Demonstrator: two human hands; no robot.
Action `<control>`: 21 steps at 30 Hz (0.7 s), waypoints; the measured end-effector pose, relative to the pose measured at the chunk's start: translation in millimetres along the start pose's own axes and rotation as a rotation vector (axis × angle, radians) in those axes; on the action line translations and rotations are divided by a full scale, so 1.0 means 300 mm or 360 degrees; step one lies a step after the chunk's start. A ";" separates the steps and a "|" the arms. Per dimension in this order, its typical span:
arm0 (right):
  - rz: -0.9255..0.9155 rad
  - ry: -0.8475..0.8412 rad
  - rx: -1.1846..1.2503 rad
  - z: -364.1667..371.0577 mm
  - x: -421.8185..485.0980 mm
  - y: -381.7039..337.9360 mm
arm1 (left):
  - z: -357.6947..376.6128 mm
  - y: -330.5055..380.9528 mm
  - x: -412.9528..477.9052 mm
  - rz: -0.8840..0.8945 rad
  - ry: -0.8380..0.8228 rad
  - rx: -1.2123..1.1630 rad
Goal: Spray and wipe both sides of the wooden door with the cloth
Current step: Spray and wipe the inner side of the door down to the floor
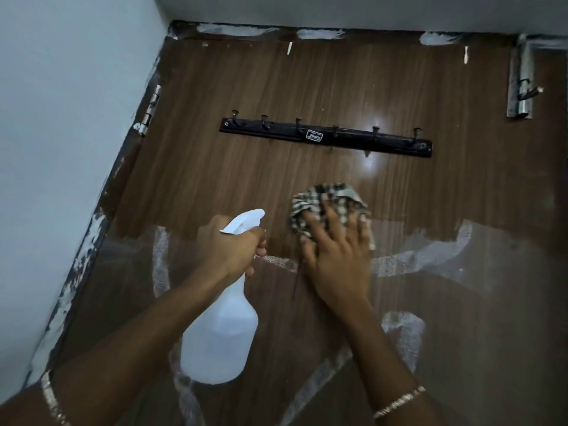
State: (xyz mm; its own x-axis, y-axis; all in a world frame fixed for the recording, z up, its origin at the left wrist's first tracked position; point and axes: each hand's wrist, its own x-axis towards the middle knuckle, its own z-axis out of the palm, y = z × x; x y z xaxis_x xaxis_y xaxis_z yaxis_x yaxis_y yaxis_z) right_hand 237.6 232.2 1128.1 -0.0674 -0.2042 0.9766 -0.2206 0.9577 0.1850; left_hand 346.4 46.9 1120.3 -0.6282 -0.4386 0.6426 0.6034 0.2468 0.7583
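Head view: left hand (233, 247) grips neck of translucent white plastic spray bottle (221, 333), nozzle toward 1 o'clock, likely ready to respray. Right hand (338, 256), fingers spread flat, presses crumpled checked cloth (325, 204) on brown wooden door (215, 167), 6 o'clock of black hook rail (325, 136).

Left hand (233, 250): arm extended forward, fingers curled round the spray bottle (221, 333) neck. Right hand (336, 256): arm extended, fingers straight and spread, pressing flat on the cloth (333, 195).
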 end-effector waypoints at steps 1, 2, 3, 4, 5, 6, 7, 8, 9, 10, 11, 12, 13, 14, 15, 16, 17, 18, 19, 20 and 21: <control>0.0084 0.0018 -0.0021 -0.031 -0.022 0.070 | 0.014 0.013 -0.013 0.0030 -0.0014 -0.0007; 0.0180 0.0045 -0.0030 -0.066 -0.045 0.138 | 0.031 0.029 -0.025 0.0053 -0.0019 -0.0024; 0.0288 0.0072 -0.0022 -0.100 -0.067 0.193 | 0.043 0.039 -0.034 0.0067 -0.0022 -0.0045; 0.0393 0.0102 -0.0010 -0.129 -0.088 0.237 | 0.057 0.049 -0.044 0.0080 -0.0022 -0.0057; 0.0482 0.0132 0.0002 -0.148 -0.105 0.264 | 0.068 0.054 -0.055 0.0082 -0.0030 -0.0061; 0.0555 0.0150 0.0013 -0.154 -0.117 0.270 | 0.077 0.060 -0.069 0.0079 -0.0043 -0.0059; 0.0618 0.0172 0.0020 -0.154 -0.122 0.264 | 0.087 0.065 -0.080 0.0078 -0.0054 -0.0053; 0.0681 0.0209 0.0029 -0.145 -0.117 0.244 | 0.095 0.069 -0.086 0.0078 -0.0057 -0.0056; 0.0750 0.0256 0.0040 -0.131 -0.106 0.218 | 0.106 0.072 -0.094 0.0069 -0.0066 -0.0062; 0.0797 0.0287 0.0052 -0.117 -0.091 0.182 | 0.114 0.075 -0.100 0.0059 -0.0069 -0.0063; 0.0791 0.0279 0.0060 -0.099 -0.075 0.139 | 0.122 0.078 -0.104 0.0041 -0.0084 -0.0065; 0.0713 0.0250 0.0060 -0.077 -0.063 0.099 | 0.137 0.083 -0.109 0.0004 -0.0117 -0.0078; 0.0574 0.0215 0.0050 -0.053 -0.049 0.057 | 0.150 0.090 -0.110 -0.0040 -0.0154 -0.0100; 0.0396 0.0172 0.0031 -0.031 -0.039 0.023 | 0.167 0.098 -0.119 -0.0073 -0.0165 -0.0127; 0.0201 0.0126 -0.0005 -0.014 -0.032 0.000 | 0.183 0.107 -0.131 -0.0083 -0.0147 -0.0147; 0.0019 0.0076 -0.0050 0.000 -0.026 -0.007 | 0.199 0.116 -0.143 -0.0074 -0.0125 -0.0157; -0.0120 0.0044 -0.0083 0.006 -0.019 0.008 | 0.218 0.127 -0.157 -0.0057 -0.0111 -0.0163; -0.0198 0.0032 -0.0082 -0.002 -0.013 0.040 | 0.236 0.139 -0.172 -0.0043 -0.0100 -0.0166; -0.0212 0.0036 -0.0057 -0.021 -0.009 0.085 | 0.255 0.149 -0.187 -0.0028 -0.0089 -0.0167; -0.0166 0.0047 -0.0026 -0.046 -0.012 0.138 | 0.272 0.155 -0.196 -0.0019 -0.0076 -0.0174; -0.0079 0.0052 -0.0015 -0.074 -0.021 0.195 | 0.284 0.157 -0.202 -0.0021 -0.0069 -0.0179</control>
State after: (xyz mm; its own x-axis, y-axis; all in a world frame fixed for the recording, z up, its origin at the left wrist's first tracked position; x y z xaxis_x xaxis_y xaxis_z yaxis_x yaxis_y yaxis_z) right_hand 246.6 293.8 1135.3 -0.0246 -0.2445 0.9693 -0.2134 0.9485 0.2339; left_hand 370.9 158.8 1126.4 -0.6554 -0.4030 0.6388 0.6448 0.1419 0.7511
